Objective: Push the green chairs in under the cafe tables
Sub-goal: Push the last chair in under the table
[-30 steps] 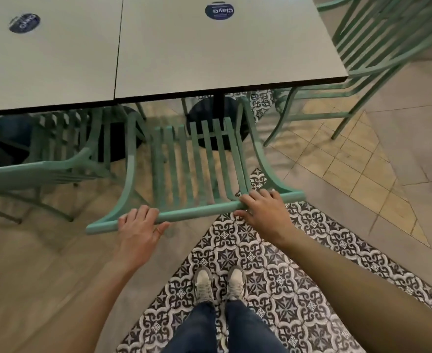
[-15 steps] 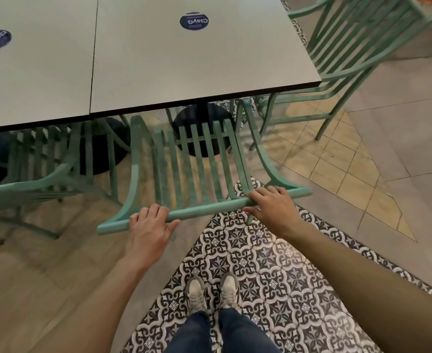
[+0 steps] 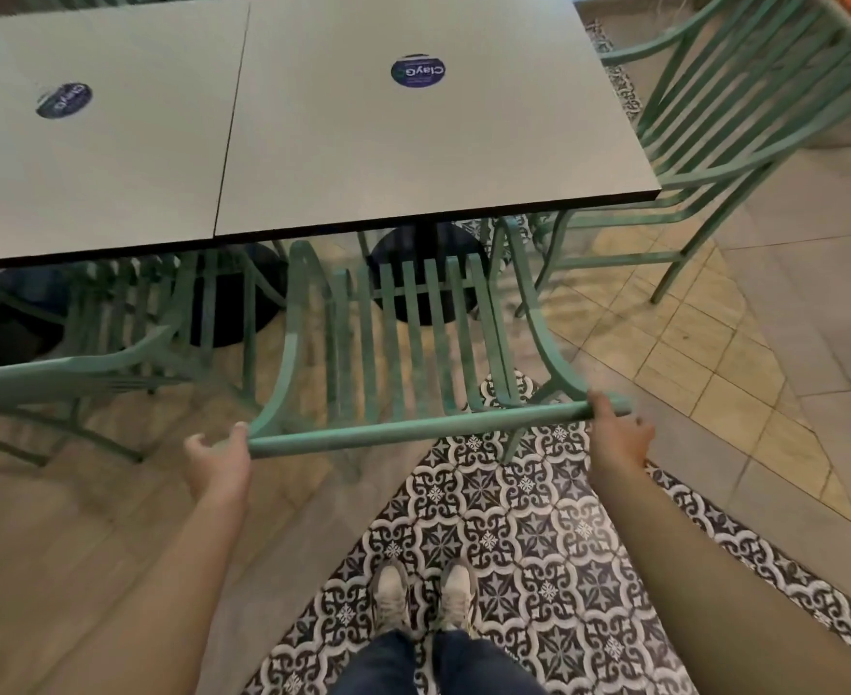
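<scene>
We've got the chair (image 3: 413, 353) w/ seat partly under the table (image 3: 428, 158), left hand (image 3: 218, 461) & right hand (image 3: 619, 438) loosely spread at the top rail's ends, prob. barely touching, so regrip evenly & push straight.

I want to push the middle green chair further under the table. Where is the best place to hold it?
Hold the green chair by its top rail, near both ends, from behind. The rail runs level across the back, facing you, so the grip pushes straight toward the table.
</scene>
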Demonstrator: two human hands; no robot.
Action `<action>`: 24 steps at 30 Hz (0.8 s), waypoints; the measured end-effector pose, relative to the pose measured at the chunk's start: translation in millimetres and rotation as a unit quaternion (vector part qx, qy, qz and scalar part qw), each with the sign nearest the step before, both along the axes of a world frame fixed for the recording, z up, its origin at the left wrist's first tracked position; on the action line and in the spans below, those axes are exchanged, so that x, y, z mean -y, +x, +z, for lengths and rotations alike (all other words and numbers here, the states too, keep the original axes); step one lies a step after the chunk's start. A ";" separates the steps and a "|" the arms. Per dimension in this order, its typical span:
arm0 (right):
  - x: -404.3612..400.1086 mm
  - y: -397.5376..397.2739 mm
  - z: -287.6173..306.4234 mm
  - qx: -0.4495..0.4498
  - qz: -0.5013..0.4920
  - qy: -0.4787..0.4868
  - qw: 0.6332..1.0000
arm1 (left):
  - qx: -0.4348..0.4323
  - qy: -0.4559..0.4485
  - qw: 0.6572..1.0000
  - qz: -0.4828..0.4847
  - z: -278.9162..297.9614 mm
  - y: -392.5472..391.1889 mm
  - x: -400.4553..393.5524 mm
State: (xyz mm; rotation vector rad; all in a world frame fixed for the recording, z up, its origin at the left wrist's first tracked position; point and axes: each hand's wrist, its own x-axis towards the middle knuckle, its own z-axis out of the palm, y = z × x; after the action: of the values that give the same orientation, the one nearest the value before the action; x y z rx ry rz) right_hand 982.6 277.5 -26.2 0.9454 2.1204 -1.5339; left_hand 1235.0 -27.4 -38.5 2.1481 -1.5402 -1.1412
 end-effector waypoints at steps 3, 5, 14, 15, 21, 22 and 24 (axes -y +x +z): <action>8.2 -8.3 -9.4 0.106 -0.021 -0.136 0.985 | -0.245 0.202 0.938 0.141 -6.0 2.8 8.2; 11.1 -15.3 -17.6 0.138 -0.010 -0.165 0.976 | -0.294 0.225 0.914 0.166 -8.9 0.0 9.3; 19.8 -29.8 -27.9 0.111 -0.114 -0.220 0.962 | -0.282 0.212 0.916 0.193 -7.0 -14.7 6.8; 20.3 -32.6 -29.3 0.107 -0.123 -0.216 0.963 | -0.281 0.211 0.916 0.193 -7.3 -16.2 7.7; 21.8 -51.9 -29.1 0.100 -0.139 -0.189 0.967 | -0.298 0.209 0.912 0.189 -7.9 -37.7 7.0; 22.8 -56.3 -28.9 0.096 -0.147 -0.187 0.967 | -0.302 0.205 0.912 0.187 -8.0 -43.2 6.9; 25.3 -64.6 -28.8 0.089 -0.163 -0.186 0.965 | -0.311 0.201 0.911 0.184 -8.9 -52.6 8.9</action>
State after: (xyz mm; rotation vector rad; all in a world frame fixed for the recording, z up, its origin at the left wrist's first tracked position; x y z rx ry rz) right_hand 917.9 252.2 -55.0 1.2755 1.5326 -1.8393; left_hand 1182.4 -36.3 -47.4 1.8807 -0.6317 -1.8650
